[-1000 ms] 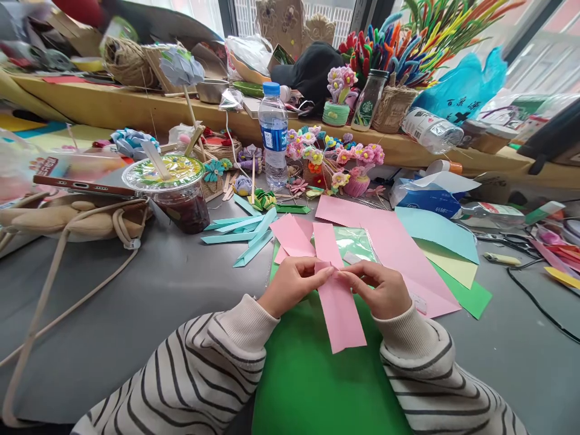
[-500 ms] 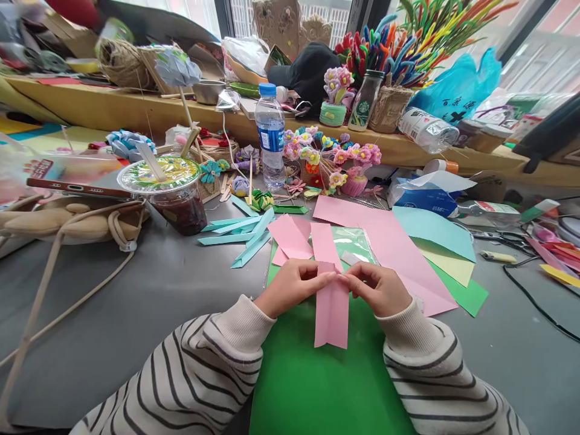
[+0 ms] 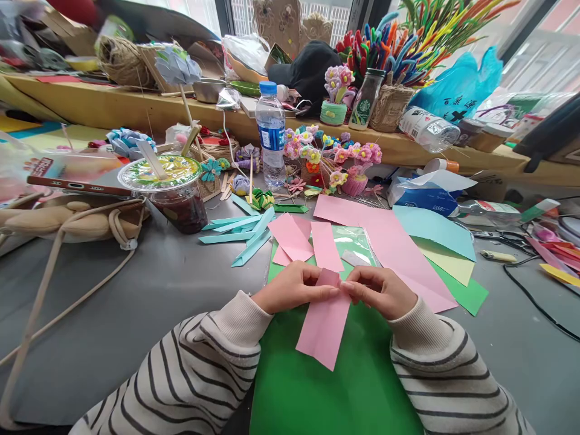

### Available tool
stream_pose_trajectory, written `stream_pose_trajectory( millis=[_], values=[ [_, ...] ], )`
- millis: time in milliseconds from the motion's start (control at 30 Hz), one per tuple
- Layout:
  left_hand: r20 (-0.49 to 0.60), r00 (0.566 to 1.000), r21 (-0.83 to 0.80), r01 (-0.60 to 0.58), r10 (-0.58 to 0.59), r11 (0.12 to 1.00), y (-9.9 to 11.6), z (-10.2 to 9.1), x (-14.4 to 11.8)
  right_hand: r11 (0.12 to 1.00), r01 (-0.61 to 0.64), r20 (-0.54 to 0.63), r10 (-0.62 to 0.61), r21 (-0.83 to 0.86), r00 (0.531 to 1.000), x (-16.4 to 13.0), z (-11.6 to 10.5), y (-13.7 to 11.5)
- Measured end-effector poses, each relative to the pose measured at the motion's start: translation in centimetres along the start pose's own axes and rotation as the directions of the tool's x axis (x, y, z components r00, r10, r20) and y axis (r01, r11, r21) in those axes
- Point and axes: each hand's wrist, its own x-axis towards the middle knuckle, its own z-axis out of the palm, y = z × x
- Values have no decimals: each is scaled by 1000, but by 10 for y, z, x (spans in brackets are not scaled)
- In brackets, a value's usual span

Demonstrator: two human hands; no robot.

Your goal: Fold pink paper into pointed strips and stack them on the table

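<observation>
Over the green board (image 3: pixel 335 402) at the near middle of the bench (image 3: pixel 181 290), the left hand (image 3: pixel 294 288) and right hand (image 3: pixel 378 292) hold a pink paper strip (image 3: pixel 324 335) between them, the fingers of both pinched on it towards its far end, its near end free and slanting left. A faint lengthwise crease suggests that its folding is begun but not complete. Just beyond, loose pink paper pieces (image 3: pixel 290 237) lie flat and look not yet folded, while the light-blue paper strips (image 3: pixel 258 232) to their left seem already folded narrow. Farther left, a film-sealed plastic cup (image 3: pixel 179 208) holds a dark drink. Beyond, a blue-capped plastic bottle (image 3: pixel 270 145) stands upright, its liquid level hard to tell. On the far shelf (image 3: pixel 113 103), a green pot (image 3: pixel 334 113) holds pink yarn flowers (image 3: pixel 339 83), and a twine-wrapped pot (image 3: pixel 390 110) farther right holds coloured pipe cleaners (image 3: pixel 376 51).
</observation>
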Motion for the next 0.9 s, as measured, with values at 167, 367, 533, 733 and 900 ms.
stream_pose_trajectory(
  millis=[167, 367, 533, 733, 900],
  values=[
    [45, 999, 15, -23, 22, 1000, -1, 0, 0, 988, 100, -38, -105, -118, 994, 2, 7, 1],
    [15, 1000, -23, -1, 2, 1000, -1, 0, 1, 949, 168, -184, -222, -267, 958, 3, 15, 2],
    [18, 1000, -64, 12, -10, 998, 1, 1, 1, 913, 222, -274, -323, -342, 906, 3, 20, 2],
    [23, 1000, -23, 16, -15, 1000, 3, 0, 0, 906, 231, -288, -341, -354, 895, 4, 22, 4],
    [26, 1000, 7, -6, 6, 1000, 2, 0, 0, 933, 197, -280, -284, -300, 917, 7, 22, 7]
  ],
)
